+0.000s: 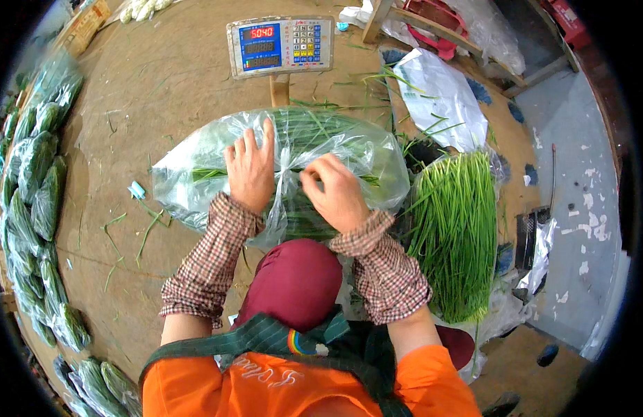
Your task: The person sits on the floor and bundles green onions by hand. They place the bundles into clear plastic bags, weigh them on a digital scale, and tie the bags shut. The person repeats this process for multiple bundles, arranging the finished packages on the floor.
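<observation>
A clear plastic bag [180, 148] packed with long green leafy stalks lies crosswise in front of me, at the foot of a scale's display post. Its plastic is gathered into a twisted knot [285, 159] at the middle. My left hand [251, 169] rests palm down on the bag, just left of the knot, fingers extended and slightly apart. To the knot's right, my right hand [336, 192] is curled, thumb and forefinger close together beside it. Whether a bit of plastic is pinched between those fingertips is hidden. Both forearms wear checked sleeve covers.
A digital scale display [280, 47] stands beyond the bag. To the right is a thick pile of loose green stalks [454, 234], with a white sack [441, 96] behind it. Several filled bags [37, 161] line the left side. A wooden frame [457, 39] stands at back right.
</observation>
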The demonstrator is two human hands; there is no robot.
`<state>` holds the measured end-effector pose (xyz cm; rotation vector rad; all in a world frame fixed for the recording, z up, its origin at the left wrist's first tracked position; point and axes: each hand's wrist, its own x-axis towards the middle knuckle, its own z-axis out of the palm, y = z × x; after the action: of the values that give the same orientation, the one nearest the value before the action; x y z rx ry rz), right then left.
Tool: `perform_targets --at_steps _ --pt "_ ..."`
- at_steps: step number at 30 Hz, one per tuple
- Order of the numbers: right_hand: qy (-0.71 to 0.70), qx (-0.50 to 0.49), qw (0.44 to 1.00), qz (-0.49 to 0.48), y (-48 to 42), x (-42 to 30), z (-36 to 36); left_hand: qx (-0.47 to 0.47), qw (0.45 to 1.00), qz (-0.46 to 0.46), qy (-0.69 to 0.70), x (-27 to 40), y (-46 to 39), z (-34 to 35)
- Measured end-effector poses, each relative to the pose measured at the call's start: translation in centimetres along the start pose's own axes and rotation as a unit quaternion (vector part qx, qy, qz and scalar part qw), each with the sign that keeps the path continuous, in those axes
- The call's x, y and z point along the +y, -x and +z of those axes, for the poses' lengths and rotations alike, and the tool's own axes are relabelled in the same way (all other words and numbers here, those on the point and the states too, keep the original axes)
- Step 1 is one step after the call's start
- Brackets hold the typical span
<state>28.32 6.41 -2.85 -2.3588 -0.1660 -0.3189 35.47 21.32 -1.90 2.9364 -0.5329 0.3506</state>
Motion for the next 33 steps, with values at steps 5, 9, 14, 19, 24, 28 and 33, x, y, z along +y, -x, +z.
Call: perform_targets --at_steps 5,9,14,19,24,28,33 --pt "0.112 -0.081 0.942 0.306 1.0 2.0 0.9 -0.019 0.982 -0.058 0.177 -1.6 -0.3 -2.7" --pt "-0.054 0.081 0.948 0.304 1.1 3.6 1.3 0.187 0.94 0.162 0.235 1.7 0.7 -3.1" --pt "-0.251 0.261 0.923 0.127 0.5 2.8 1.1 -0.034 0.948 0.225 0.223 4.9 -2.2 1.9" --pt "-0.253 0.126 0.935 0.215 1.4 0.0 1.1 0.101 0.915 0.203 0.333 4.6 -1.7 3.8" --pt "-0.108 0.268 0.956 -0.047 -2.1 4.2 3.5 0.197 0.856 0.338 0.339 5.6 -0.3 1.9" --pt "0.141 0.215 0.964 -0.063 -3.8 7.9 5.3 0.161 0.832 0.422 0.321 6.1 0.4 1.1" --pt "0.094 0.163 0.982 0.013 -6.6 8.8 6.7 0.156 0.821 0.43 0.342 5.9 0.9 2.0"
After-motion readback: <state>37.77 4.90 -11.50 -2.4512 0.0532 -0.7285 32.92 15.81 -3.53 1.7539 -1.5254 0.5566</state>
